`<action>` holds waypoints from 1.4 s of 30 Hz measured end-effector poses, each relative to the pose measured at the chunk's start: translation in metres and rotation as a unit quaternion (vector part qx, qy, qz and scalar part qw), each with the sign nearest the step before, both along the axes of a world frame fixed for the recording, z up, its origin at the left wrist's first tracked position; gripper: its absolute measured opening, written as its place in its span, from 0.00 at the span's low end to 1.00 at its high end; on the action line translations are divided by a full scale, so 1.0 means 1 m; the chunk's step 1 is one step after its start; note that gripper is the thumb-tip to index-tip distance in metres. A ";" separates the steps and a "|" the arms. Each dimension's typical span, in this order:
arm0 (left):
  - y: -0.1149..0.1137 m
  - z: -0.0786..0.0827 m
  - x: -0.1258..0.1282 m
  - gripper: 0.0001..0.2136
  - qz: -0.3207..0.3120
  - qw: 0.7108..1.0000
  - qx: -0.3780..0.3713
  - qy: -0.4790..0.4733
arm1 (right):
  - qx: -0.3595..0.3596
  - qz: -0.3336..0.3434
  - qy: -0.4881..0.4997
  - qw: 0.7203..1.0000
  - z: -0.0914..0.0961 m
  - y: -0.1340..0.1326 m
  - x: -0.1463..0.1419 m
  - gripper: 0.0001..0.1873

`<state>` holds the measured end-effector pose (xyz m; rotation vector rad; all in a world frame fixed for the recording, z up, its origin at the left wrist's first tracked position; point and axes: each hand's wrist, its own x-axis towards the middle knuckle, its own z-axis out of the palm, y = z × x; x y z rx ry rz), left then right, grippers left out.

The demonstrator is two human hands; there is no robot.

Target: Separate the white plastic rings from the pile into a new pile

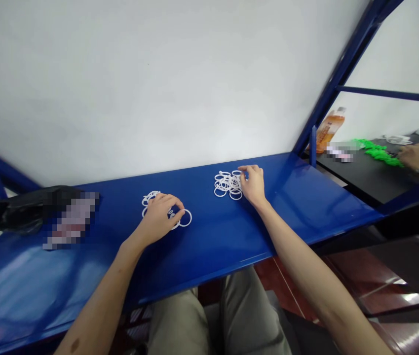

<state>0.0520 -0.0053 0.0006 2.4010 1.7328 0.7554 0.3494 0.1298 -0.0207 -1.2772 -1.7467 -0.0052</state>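
Note:
Two small heaps of thin white rings lie on the blue tabletop (202,241). My left hand (161,215) is curled over the left heap (151,196) and partly covers it. Its thumb and index fingertip come together at the edge of one white ring (190,218); the other fingers are hidden. At the right heap (227,184), where the rings overlap in a tangle, my right hand (252,181) rests on the right side. Thumb and index finger are bent in a pinch at a ring on that heap's edge.
A black plastic bag (20,209) and a blurred packet (72,222) lie at the left. Blue frame posts (337,69) rise at the right. Beyond them, another person's hands (418,155) work at a black table (353,175) with green pieces (379,153) and an orange bottle (329,130).

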 end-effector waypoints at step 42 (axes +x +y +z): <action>0.001 -0.015 0.026 0.07 0.052 0.998 -0.018 0.023 | -0.056 0.240 0.006 0.969 0.006 -0.055 -0.054 0.08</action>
